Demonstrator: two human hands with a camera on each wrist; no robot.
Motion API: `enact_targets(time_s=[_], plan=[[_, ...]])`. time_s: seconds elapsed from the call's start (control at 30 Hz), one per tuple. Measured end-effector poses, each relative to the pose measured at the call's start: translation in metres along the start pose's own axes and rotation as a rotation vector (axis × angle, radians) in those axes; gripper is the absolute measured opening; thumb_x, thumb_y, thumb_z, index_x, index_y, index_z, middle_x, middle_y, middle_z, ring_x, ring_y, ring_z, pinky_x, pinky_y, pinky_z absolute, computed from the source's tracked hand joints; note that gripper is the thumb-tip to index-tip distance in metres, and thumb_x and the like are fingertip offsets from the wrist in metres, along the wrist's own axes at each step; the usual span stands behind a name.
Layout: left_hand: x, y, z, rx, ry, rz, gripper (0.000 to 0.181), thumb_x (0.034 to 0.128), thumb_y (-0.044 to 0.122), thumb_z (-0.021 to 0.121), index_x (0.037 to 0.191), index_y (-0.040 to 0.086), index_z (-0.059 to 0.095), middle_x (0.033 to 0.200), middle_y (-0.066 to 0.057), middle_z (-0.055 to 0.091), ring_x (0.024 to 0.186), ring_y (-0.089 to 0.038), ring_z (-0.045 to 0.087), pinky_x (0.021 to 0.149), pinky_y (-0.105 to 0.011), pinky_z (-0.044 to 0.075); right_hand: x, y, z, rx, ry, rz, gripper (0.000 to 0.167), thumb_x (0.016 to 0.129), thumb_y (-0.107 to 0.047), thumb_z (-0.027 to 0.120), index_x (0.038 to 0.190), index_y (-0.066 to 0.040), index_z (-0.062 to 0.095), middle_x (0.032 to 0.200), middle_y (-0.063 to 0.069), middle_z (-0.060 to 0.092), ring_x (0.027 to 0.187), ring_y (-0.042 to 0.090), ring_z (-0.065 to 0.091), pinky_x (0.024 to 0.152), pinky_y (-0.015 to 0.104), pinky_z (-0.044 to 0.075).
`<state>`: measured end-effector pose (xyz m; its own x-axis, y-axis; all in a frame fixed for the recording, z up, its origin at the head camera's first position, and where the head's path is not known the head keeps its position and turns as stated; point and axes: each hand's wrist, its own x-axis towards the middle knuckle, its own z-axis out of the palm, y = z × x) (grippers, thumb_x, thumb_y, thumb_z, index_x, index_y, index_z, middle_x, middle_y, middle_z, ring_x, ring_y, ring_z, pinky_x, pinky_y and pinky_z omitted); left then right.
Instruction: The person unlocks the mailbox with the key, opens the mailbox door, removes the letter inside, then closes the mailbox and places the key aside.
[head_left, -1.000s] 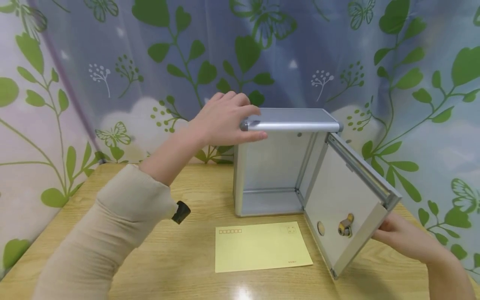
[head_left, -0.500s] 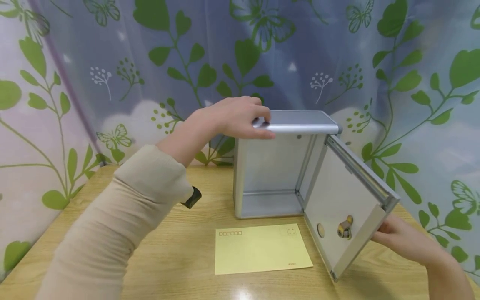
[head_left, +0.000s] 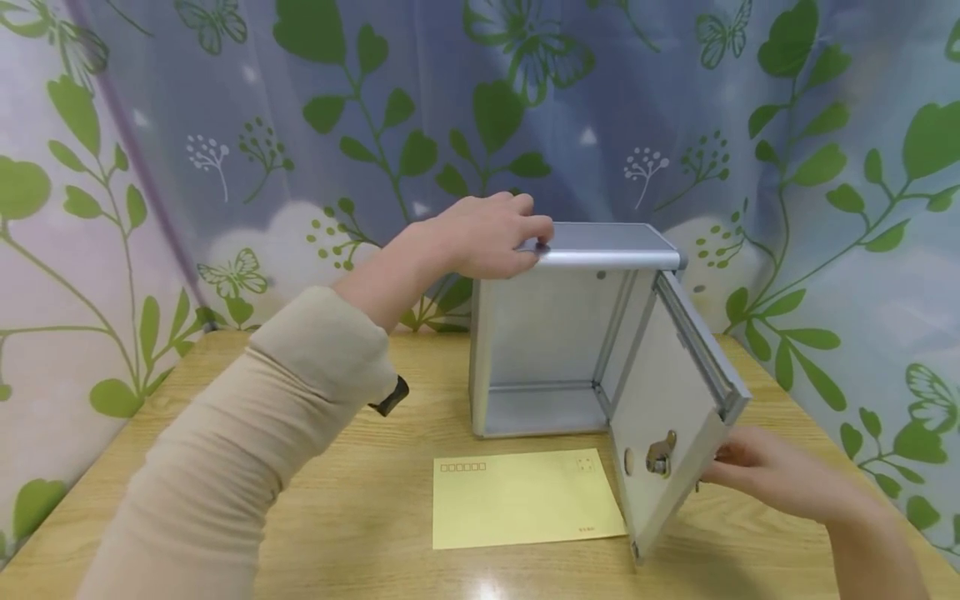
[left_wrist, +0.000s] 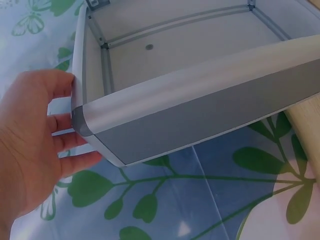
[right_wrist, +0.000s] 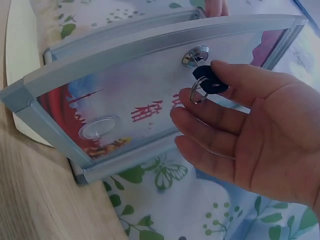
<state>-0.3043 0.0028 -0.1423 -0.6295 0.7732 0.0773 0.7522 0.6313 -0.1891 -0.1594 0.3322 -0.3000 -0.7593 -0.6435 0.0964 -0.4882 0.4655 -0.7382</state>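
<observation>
A silver metal letter box (head_left: pixel 547 333) stands upright on the table, its inside showing through the swung-out door (head_left: pixel 667 400). My left hand (head_left: pixel 491 237) grips the box's top left corner; the left wrist view shows its fingertips against the grey corner piece (left_wrist: pixel 80 121). On the door's outer face, in the right wrist view, a black-headed key (right_wrist: pixel 212 81) with a metal ring sits in the round lock (right_wrist: pixel 196 55). My right hand (right_wrist: pixel 265 125) pinches the key between thumb and forefinger. From the head view the door partly hides those fingertips. The lock's latch (head_left: pixel 660 457) shows on the inner face.
A yellow envelope (head_left: pixel 525 500) lies flat on the wooden table (head_left: pixel 352 517) before the box, its right edge close to the door's lower edge. A patterned curtain (head_left: pixel 585 108) hangs behind the box.
The door has swung left, closer to the box, with my right hand moving along. My left hand has shifted right along the top edge and its fingers have drawn in. The envelope stays put.
</observation>
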Motion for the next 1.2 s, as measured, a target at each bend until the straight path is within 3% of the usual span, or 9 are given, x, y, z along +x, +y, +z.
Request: enact_targets(time_s=[0.23,0.4,0.77,0.97,1.2], plan=[[0.001,0.002,0.000,0.052,-0.024,0.008,0.038,0.0990,0.031,0.031,0.135,0.030,0.042,0.114,-0.003,0.041,0.102,-0.022,0.038,0.069,-0.035,0.039,0.029,-0.018,0.017,-0.059,-0.048,0.008,0.020,0.097,-0.010,0.048,0.110,-0.018,0.061,0.098,-0.001,0.064,0.088,0.012,0.059,0.073,0.030,0.049],[0.002,0.003,0.000,0.109,-0.031,0.027,0.042,0.1000,0.029,0.027,0.141,0.031,0.036,0.116,-0.006,0.040,0.103,-0.024,0.037,0.070,-0.036,0.040,0.052,-0.023,0.027,-0.125,-0.037,0.012,0.010,0.097,-0.018,0.049,0.099,-0.023,0.058,0.090,-0.005,0.061,0.085,0.013,0.057,0.073,0.030,0.047],[0.002,0.003,0.007,0.107,-0.006,0.028,0.041,0.1001,0.029,0.028,0.140,0.031,0.038,0.110,-0.005,0.040,0.098,-0.022,0.037,0.070,-0.034,0.039,0.087,-0.025,0.050,-0.106,0.053,0.040,0.014,0.096,-0.024,0.053,0.098,-0.011,0.059,0.087,0.002,0.061,0.079,0.010,0.056,0.069,0.028,0.047],[0.003,0.003,0.007,0.109,-0.005,0.031,0.041,0.1004,0.029,0.028,0.140,0.031,0.038,0.112,-0.004,0.040,0.098,-0.022,0.036,0.070,-0.033,0.038,0.095,-0.023,0.053,-0.122,0.044,-0.008,0.011,0.097,-0.022,0.050,0.092,-0.014,0.056,0.078,-0.002,0.053,0.070,0.008,0.047,0.062,0.027,0.043],[0.003,0.002,0.005,0.096,-0.013,0.015,0.040,0.1000,0.029,0.029,0.139,0.032,0.039,0.113,-0.003,0.040,0.097,-0.022,0.036,0.072,-0.033,0.037,0.108,-0.024,0.053,-0.145,0.024,-0.016,0.019,0.099,-0.023,0.045,0.099,-0.010,0.058,0.080,-0.004,0.055,0.072,0.011,0.051,0.065,0.029,0.045]])
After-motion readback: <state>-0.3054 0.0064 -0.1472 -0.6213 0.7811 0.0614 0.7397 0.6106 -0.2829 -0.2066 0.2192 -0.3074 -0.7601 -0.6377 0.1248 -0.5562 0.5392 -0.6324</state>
